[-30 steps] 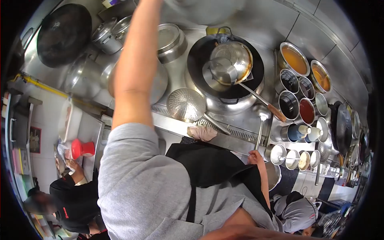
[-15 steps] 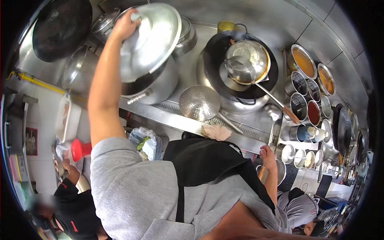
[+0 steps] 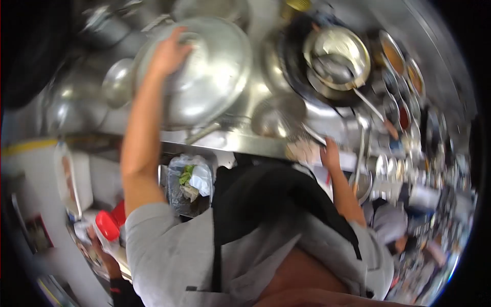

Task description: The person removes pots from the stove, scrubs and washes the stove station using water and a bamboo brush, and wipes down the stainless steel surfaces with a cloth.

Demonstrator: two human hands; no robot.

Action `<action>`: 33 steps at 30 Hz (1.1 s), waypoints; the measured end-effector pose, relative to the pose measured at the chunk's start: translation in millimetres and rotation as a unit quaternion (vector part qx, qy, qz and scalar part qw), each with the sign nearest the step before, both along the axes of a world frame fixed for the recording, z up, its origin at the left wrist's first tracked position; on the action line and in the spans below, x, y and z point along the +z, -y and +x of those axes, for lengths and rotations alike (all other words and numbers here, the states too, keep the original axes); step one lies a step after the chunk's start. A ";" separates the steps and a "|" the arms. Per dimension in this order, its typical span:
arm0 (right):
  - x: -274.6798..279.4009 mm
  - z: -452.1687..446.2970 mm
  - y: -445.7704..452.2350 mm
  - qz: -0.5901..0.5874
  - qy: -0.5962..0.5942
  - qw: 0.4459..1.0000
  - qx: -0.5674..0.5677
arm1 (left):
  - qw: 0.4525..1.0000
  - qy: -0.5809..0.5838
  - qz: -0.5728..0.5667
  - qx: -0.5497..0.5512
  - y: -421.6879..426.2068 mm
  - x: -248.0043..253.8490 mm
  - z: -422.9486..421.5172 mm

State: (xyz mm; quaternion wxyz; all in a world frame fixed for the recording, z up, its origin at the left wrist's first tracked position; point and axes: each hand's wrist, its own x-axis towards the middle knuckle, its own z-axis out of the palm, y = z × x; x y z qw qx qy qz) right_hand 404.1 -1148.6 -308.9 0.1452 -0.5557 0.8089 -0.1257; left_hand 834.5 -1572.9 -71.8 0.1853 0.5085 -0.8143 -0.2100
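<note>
A large round metal pot lid [image 3: 220,66] lies across the top of a big pot at the back left. My left hand [image 3: 171,53] is at its knob, the fingers around it, though motion smears them. To the right, a perforated skimmer [image 3: 277,116] rests at the stove's front, its handle pointing toward me. My right hand [image 3: 331,155] is closed at the end of that handle; blur softens the grip. Beside the hand lies a pale crumpled cloth [image 3: 303,152].
A black wok [image 3: 296,61] holds a metal strainer [image 3: 340,46] with a ladle across it. Sauce containers [image 3: 393,56] line the right. Below the counter stands a lined bin [image 3: 192,204] with scraps. A co-worker's hand [image 3: 105,258] is near a red object [image 3: 107,225] at lower left.
The lid, tilted up off the pot before, has come down flat over it with my left hand. My right hand has moved forward to the skimmer handle. The camera view has shifted.
</note>
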 end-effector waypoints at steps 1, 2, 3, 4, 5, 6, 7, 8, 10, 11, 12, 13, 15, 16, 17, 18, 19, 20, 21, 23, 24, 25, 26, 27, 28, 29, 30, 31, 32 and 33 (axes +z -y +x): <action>3.6 -0.9 11.6 0.030 -0.016 0.998 -0.051 | 0.999 -0.021 -0.023 -0.008 -8.0 4.1 2.6; -14.6 -15.2 9.5 0.064 -0.052 0.996 -0.042 | 0.998 -0.056 0.002 -0.014 -3.5 -2.3 13.4; -35.6 -26.1 3.3 0.095 -0.078 0.991 -0.057 | 0.999 -0.049 -0.014 0.008 -12.6 4.1 19.0; -29.5 -26.0 11.4 0.199 -0.086 0.972 -0.085 | 0.995 -0.066 -0.076 0.007 -14.8 -0.1 31.8; -28.8 -26.7 18.0 0.236 -0.089 0.962 -0.108 | 0.993 -0.085 -0.080 0.008 -23.9 5.2 42.9; -29.8 -29.1 27.2 0.267 -0.090 0.951 -0.124 | 0.991 -0.097 -0.081 0.034 -46.4 18.1 47.1; -31.0 -33.9 34.4 0.270 -0.088 0.950 -0.132 | 0.983 -0.161 -0.073 0.042 -65.4 27.0 54.1; -32.9 -38.1 42.0 0.293 -0.044 0.949 -0.113 | 0.976 -0.193 -0.091 0.036 -89.9 37.7 53.0; -34.5 -42.7 55.0 0.316 0.004 0.944 -0.094 | 0.969 -0.222 -0.105 0.028 -128.5 49.1 49.3; -33.6 -44.7 58.1 0.309 0.020 0.947 -0.084 | 0.945 -0.314 -0.095 -0.003 -142.0 46.1 49.2; -34.6 -49.7 57.9 0.303 0.035 0.950 -0.074 | 0.911 -0.403 -0.081 -0.033 -154.0 42.0 44.8; -43.6 -60.0 56.5 0.308 0.037 0.947 -0.079 | 0.912 -0.403 -0.074 -0.035 -165.5 38.6 37.0; -62.2 -80.7 54.8 0.255 0.098 0.959 0.071 | 0.868 -0.470 0.064 -0.148 -191.2 31.6 15.7; -61.9 -85.2 56.3 0.257 0.100 0.959 0.071 | 0.888 -0.430 0.106 -0.121 -203.3 24.6 -3.9; -62.0 -89.8 59.7 0.262 0.103 0.952 0.122 | 0.886 -0.391 0.193 -0.159 -209.5 20.2 -28.4; -63.4 -92.9 63.9 0.264 0.106 0.943 0.173 | 0.888 -0.346 0.249 -0.175 -216.7 8.0 -54.0; -72.1 -95.8 64.5 0.256 0.094 0.940 0.205 | 0.897 -0.296 0.289 -0.154 -227.7 -10.0 -81.1; -68.4 -93.9 64.0 0.256 0.098 0.940 0.205 | 0.906 -0.239 0.323 -0.132 -236.0 -34.0 -108.1; -49.0 -87.0 65.5 0.245 0.105 0.947 0.180 | 0.893 -0.237 0.347 -0.160 -245.2 -72.0 -128.4; -29.1 -80.5 61.1 0.188 0.120 0.963 0.151 | 0.897 -0.138 0.358 -0.219 -269.8 -111.7 -179.4; -28.0 -82.1 58.3 0.182 0.124 0.963 0.154 | 0.903 -0.128 0.295 -0.285 -283.3 -135.7 -202.1; -27.5 -82.7 56.7 0.190 0.130 0.960 0.156 | 0.902 -0.116 0.229 -0.346 -297.8 -163.2 -221.2; -25.2 -81.4 54.0 0.199 0.136 0.957 0.160 | 0.903 -0.108 0.201 -0.365 -314.2 -190.9 -237.5; -14.2 -76.4 50.6 0.210 0.117 0.956 0.170 | 0.910 -0.079 0.144 -0.380 -328.0 -221.9 -249.6; -3.5 -71.0 47.7 0.201 0.120 0.956 0.179 | 0.914 -0.070 0.138 -0.374 -338.3 -228.6 -256.0; 7.6 -66.1 45.6 0.208 0.088 0.959 0.170 | 0.927 -0.030 0.077 -0.366 -346.1 -230.2 -261.0; 17.1 -61.8 45.8 0.212 0.052 0.962 0.163 | 0.935 0.011 0.012 -0.354 -348.2 -230.4 -263.1; 19.5 -61.6 40.3 0.173 0.048 0.971 0.159 | 0.938 0.014 0.032 -0.345 -349.5 -230.9 -260.1; 18.1 -62.8 28.7 0.135 0.045 0.978 0.153 | 0.943 -0.021 0.046 -0.330 -349.7 -236.5 -253.0; 16.9 -63.6 16.9 0.110 0.045 0.983 0.140 | 0.949 -0.020 0.067 -0.307 -350.3 -232.8 -243.2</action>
